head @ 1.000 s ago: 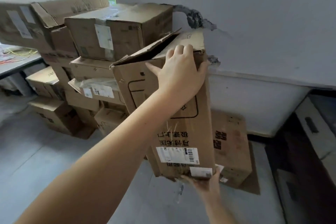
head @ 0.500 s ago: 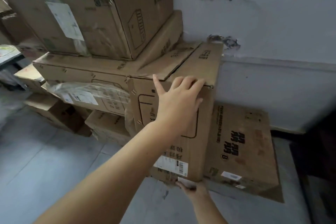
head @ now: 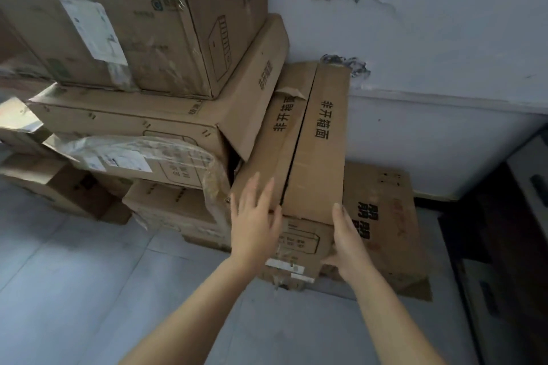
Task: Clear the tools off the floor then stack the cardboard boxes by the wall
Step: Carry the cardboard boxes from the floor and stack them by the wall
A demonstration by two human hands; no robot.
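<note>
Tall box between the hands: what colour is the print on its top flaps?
Black characters on the plain brown tall box; head view.

The tall brown cardboard box (head: 314, 139) standing against the pale wall carries black print, 非开箱面, on each of its two top flaps. The long flat brown carton (head: 178, 118) just left of it shows the same 非开箱面 on its end flap. The flattened brown carton (head: 385, 216) leaning right of the tall box bears large black characters, partly hidden. White shipping labels elsewhere are too blurred to read.
</note>
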